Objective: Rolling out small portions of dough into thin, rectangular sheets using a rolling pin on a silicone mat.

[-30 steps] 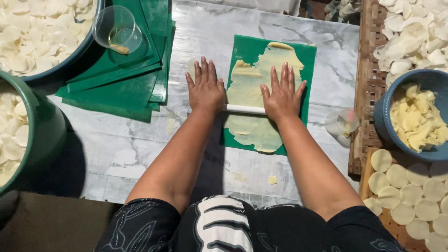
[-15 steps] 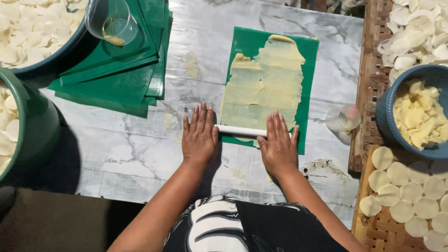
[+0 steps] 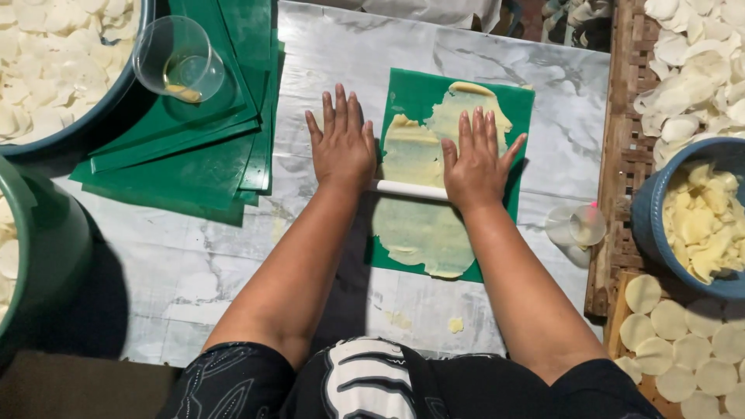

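A thin sheet of pale yellow dough (image 3: 423,225) is lying flattened on a green mat (image 3: 423,97), stretching from the mat's far end almost to its near edge, with ragged, uneven borders and a gap of bare green showing near the top left. A slim white rolling pin (image 3: 407,189) is lying crosswise over the dough's middle. The left hand (image 3: 341,147) is pressing flat on the pin's left end, fingers spread apart and reaching over the mat's left edge onto the marble-patterned surface (image 3: 194,256). The right hand (image 3: 475,159) is pressing flat on the pin's right part, fingers apart and resting on the dough; neither hand is curling around the pin.

Far left, a dark round basin (image 3: 93,116) is holding a heap of white round discs (image 3: 46,54). A clear plastic cup (image 3: 177,60) is sitting on a stack of green mats (image 3: 186,163), with a little yellowish liquid, possibly oil, at its bottom. A green tub (image 3: 39,240) is standing at the left edge, its contents mostly out of view. On the right, a blue bowl (image 3: 644,225) is holding yellow chunks of dough (image 3: 698,221). A small clear cup (image 3: 578,226) is lying beside it on the surface. Flat pale discs (image 3: 683,334) are lying on a woven tray (image 3: 621,155).
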